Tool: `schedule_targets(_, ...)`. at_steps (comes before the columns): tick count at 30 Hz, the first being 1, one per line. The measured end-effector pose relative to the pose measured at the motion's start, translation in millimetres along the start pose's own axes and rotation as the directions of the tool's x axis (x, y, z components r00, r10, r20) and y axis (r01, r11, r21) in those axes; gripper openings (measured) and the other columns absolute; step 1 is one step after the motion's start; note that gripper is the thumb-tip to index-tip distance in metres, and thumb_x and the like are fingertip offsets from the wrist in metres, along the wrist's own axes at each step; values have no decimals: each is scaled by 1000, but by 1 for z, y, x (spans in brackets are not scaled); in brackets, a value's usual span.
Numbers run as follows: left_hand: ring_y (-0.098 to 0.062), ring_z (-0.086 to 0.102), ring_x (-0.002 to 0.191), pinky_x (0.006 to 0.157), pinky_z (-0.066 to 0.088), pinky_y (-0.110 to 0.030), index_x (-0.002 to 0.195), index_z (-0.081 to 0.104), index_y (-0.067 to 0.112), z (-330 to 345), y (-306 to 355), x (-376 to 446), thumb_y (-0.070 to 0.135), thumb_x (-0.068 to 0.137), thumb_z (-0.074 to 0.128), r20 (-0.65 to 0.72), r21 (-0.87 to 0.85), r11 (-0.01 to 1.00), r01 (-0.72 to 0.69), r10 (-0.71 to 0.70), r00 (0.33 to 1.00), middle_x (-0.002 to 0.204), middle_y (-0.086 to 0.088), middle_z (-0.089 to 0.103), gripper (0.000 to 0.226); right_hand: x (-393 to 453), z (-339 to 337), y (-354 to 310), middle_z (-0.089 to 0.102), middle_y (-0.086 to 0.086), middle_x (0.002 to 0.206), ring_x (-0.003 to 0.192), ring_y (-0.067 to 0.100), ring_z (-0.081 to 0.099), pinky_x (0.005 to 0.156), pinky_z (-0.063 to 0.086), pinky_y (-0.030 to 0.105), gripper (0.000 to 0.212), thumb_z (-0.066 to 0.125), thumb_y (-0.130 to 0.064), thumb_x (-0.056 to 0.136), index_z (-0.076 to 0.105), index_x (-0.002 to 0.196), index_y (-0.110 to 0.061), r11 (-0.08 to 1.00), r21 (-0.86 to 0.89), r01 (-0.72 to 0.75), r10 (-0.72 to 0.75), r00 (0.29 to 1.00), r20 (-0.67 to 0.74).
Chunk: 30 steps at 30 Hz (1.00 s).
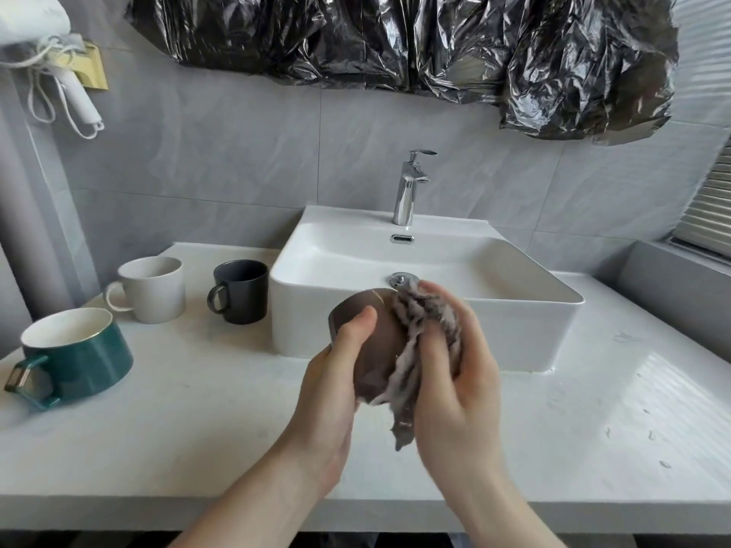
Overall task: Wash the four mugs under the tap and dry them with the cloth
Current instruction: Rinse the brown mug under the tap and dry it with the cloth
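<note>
Countertop [197, 421] — three mugs [240, 290] left; basin [514, 322] probably dry.

Grey tiles [221, 152] are covering the wall, which is being lit by soft daylight. Crumpled black plastic [395, 37] is being hung across the top, with highlights being caught in its folds. A white hairdryer [75, 96] with a looped cord is being held on the wall at upper left, beside a gold plate [95, 69]. A white countertop [593, 409] is being spread across the foreground, and a white rectangular basin [514, 334] is being carried on it, against the wall. Slatted blinds [708, 207] are being seen at the right edge, above a grey sill [672, 270]. Droplets [648, 433] are being left on the counter at right
</note>
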<state>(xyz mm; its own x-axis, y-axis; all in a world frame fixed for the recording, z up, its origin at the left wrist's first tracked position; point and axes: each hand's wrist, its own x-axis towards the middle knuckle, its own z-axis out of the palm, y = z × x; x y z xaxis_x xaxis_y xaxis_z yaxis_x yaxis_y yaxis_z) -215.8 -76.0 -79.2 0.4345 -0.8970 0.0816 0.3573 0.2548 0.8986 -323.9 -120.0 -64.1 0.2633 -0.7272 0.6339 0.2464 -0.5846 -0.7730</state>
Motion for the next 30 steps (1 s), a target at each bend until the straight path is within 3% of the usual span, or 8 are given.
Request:
schedule_targets(3,-25,67,109,80,50,-32,105,83,19,3,5,1,66,95,52,82,-196,966,168,-154,985,119,-6,75,58,-22,3,11,63,2,146,142,26,54,109,49,50,45,50,1,101,62,140,-18,879,-260,400,-361,914,188)
schedule_targets(6,-22,75,91,88,57,-30,92,80,10,1,8,-1,73,88,54,161,-350,896,275,-231,960,101,-8,76,68,-35,-1,36,55,5,154,151,29,40,119,40,50,42,48,-3,98,65,135,-11,740,-358,569,-483,821,304)
schedule_targets(10,-27,74,101,101,54,-36,105,80,6,2,9,-2,74,89,52,136,-343,902,264,-230,964,109,-14,76,75,-43,-10,50,54,2,156,149,30,44,117,43,49,39,37,-10,108,63,138,-11,751,-364,551,-489,834,254)
schedule_targets(16,-28,70,122,120,42,-44,114,83,14,7,8,-1,68,95,45,65,-330,923,198,-187,980,125,-14,76,68,-46,-12,49,54,4,156,147,31,48,116,46,44,53,51,15,91,61,138,-5,836,-330,439,-442,894,72)
schedule_targets(20,-23,74,117,109,48,-40,115,83,16,13,2,-2,64,99,41,42,-359,910,206,-204,978,127,-12,76,66,-27,0,30,63,3,147,128,45,63,99,54,64,54,48,-2,99,61,143,-31,976,-104,191,-204,970,-133)
schedule_targets(23,-20,69,126,111,48,-35,124,79,17,17,-2,-3,59,101,46,100,-429,867,254,-234,967,139,-7,70,58,-20,9,16,59,5,150,145,31,50,116,42,57,54,49,13,93,63,139,-12,918,-183,351,-356,934,4)
schedule_targets(26,-21,71,123,107,55,-34,119,81,15,12,-2,-4,59,98,47,131,-474,845,248,-210,969,137,-5,71,60,-20,6,14,57,4,151,151,25,41,119,39,54,61,53,21,85,62,138,-8,850,-285,443,-411,896,169)
schedule_targets(30,-20,74,114,104,48,-37,116,82,16,2,-1,2,62,96,47,28,-355,924,145,-144,989,127,-9,76,62,-29,-13,26,61,3,148,140,32,56,111,50,47,50,50,9,97,62,140,-13,876,-266,403,-382,915,129)
